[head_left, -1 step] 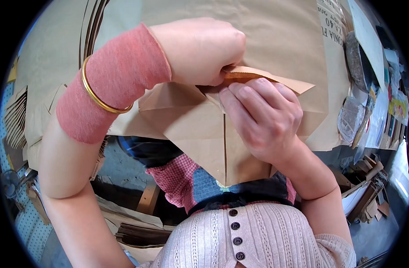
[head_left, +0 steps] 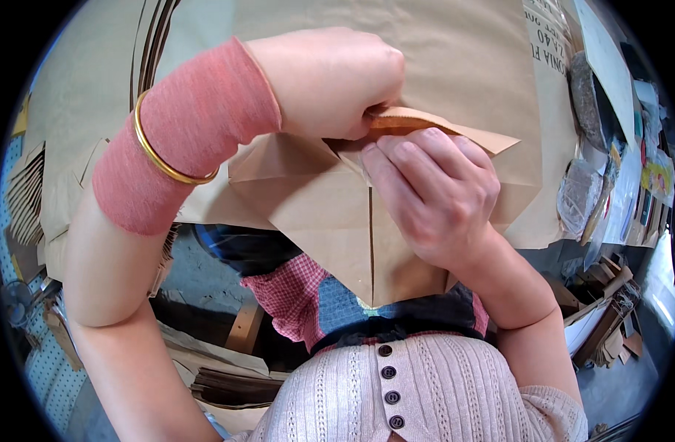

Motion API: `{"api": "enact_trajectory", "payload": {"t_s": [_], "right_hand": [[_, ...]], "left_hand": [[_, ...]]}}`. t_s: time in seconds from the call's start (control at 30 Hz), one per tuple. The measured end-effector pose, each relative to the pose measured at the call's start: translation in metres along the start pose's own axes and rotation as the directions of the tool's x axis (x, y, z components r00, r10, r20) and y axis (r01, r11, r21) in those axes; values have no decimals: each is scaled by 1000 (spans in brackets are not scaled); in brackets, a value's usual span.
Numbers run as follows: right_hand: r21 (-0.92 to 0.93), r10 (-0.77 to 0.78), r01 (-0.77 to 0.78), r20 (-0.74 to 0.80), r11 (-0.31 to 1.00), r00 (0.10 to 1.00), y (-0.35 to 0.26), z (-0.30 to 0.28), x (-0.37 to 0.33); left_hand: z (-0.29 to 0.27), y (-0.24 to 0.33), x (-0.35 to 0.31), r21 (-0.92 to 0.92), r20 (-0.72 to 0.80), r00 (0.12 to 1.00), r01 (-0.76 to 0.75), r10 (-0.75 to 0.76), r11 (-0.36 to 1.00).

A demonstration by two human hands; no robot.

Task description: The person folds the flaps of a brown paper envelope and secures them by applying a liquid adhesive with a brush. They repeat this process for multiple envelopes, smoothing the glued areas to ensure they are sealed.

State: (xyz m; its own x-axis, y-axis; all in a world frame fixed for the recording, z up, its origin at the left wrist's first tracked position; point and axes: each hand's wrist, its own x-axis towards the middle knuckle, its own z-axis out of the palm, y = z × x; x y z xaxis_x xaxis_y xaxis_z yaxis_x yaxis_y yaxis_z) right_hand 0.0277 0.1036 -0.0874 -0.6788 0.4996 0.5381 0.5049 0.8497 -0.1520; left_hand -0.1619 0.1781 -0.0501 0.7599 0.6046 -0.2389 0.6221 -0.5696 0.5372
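Note:
A brown paper bag (head_left: pixel 315 210) lies across the front edge of the work surface, its pointed, creased end hanging toward me. A dark seam runs down its middle. My left hand (head_left: pixel 341 81) is curled into a fist at the left end of a raised paper flap (head_left: pixel 492 138), gripping the paper. My right hand (head_left: pixel 440 191) is closed on the near side of the same opening, its fingertips bent over the paper and the thumb mostly hidden. Between the hands the orange-brown inside of the fold shows. A red sleeve band and a gold bangle (head_left: pixel 147 151) are on my left arm.
Large brown paper sheets (head_left: pixel 462 44) cover the work surface. Stacked folded paper (head_left: pixel 26 195) stands at the left edge. Plastic packets (head_left: pixel 579 195) lie at the right. Below, a box of cardboard scraps (head_left: pixel 606 309) is at the right and more stacked paper (head_left: pixel 230 387) at the lower left.

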Motion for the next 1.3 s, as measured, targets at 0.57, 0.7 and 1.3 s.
{"api": "enact_trajectory", "payload": {"t_s": [0.57,0.7,1.3], "right_hand": [[-30,13,-13,12,999,1000,0,0,2],[-53,39,-37,40,998,998,-2,-1,2],[-82,-6,7,10,997,1000,-2,5,-1]], "left_hand": [[-4,-6,1,-94,64,996,73,-68,993],[-2,-2,2,-29,46,998,43,-42,999],[-7,-1,4,-37,93,991,102,-98,994]]}}
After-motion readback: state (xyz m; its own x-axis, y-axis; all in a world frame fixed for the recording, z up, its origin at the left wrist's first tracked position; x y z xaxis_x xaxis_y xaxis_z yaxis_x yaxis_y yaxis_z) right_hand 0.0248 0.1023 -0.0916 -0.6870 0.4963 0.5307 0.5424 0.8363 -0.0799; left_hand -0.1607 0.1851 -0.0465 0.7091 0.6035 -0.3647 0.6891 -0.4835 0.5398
